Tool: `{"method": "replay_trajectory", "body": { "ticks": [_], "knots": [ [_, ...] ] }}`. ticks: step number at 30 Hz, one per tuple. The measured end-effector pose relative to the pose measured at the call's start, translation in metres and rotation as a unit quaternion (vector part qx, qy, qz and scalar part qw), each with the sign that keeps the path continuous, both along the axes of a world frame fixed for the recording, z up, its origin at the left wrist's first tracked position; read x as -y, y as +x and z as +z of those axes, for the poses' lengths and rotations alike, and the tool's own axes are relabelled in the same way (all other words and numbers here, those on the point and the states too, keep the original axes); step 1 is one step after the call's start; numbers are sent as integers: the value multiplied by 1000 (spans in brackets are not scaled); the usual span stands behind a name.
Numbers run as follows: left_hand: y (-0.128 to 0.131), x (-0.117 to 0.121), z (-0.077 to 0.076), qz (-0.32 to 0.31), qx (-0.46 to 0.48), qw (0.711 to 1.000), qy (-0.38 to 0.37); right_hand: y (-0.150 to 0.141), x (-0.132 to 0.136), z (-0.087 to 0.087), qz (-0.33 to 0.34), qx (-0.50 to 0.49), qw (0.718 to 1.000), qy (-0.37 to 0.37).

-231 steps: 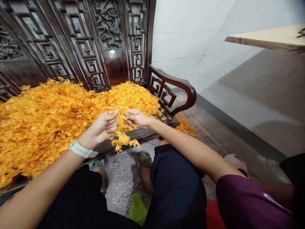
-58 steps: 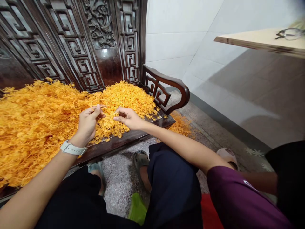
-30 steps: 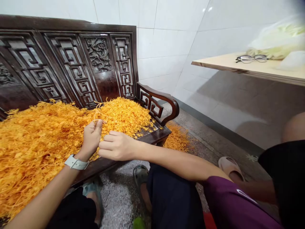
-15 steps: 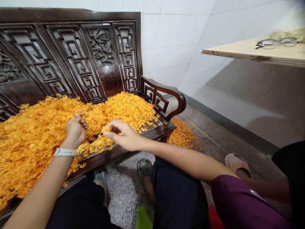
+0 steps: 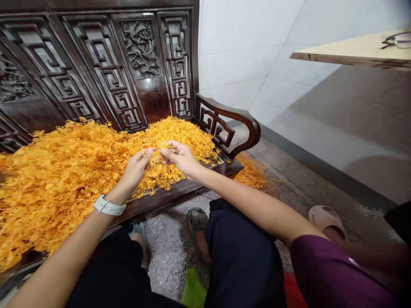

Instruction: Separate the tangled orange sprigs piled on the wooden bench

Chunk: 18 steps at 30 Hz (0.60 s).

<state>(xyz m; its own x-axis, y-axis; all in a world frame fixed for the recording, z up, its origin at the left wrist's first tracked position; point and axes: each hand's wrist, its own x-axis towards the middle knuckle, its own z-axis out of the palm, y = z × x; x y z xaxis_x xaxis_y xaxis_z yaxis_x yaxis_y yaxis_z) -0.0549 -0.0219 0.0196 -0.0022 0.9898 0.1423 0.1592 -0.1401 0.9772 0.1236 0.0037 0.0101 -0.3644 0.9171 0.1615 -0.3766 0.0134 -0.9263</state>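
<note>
Both my hands meet over the bench, close together at the front of the heaps. My left hand (image 5: 136, 169), with a pale watch strap on the wrist, pinches thumb against finger on a thin yellow plastic flower sprig, mostly hidden by the fingers. My right hand (image 5: 181, 159) has thumb and fingers closed on a yellow flower-like piece (image 5: 165, 146) of the same plastic. A large pile of yellow-orange plastic sprigs (image 5: 64, 179) spreads to the left. Behind my hands rises a smaller heap of short flower-like pieces (image 5: 183, 132).
The heaps lie on a dark carved wooden bench (image 5: 150, 102) with a curved armrest (image 5: 244, 117). Orange stems (image 5: 253, 171) lie on the floor beyond its end. Eyeglasses (image 5: 398, 40) rest on a wooden board (image 5: 337, 49) at upper right. Another person's shoe (image 5: 327, 218) is at right.
Half a second ago my hands were apart, the left over the large pile with sprigs hanging near its wrist. Now the left has moved right to the right hand, and those hanging sprigs are gone.
</note>
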Motion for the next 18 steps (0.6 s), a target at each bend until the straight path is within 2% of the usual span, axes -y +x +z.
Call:
{"method": "replay_trajectory", "body": {
  "ticks": [3,5,9,13,18],
  "knots": [
    [9,6,1,-51,-72,996,16,0,-3,0,-15,-1,1000,-9],
    [10,8,2,-65,-87,994,17,4,-6,-1,-27,10,1000,0],
    [7,10,-1,-64,-96,993,2,11,-13,-5,-55,32,998,23],
    [10,11,-4,-64,-145,987,-20,6,-17,-13,-87,43,995,18],
    [25,23,7,-27,-207,976,62,2,-31,-6,-121,14,992,-42]
  ]
}}
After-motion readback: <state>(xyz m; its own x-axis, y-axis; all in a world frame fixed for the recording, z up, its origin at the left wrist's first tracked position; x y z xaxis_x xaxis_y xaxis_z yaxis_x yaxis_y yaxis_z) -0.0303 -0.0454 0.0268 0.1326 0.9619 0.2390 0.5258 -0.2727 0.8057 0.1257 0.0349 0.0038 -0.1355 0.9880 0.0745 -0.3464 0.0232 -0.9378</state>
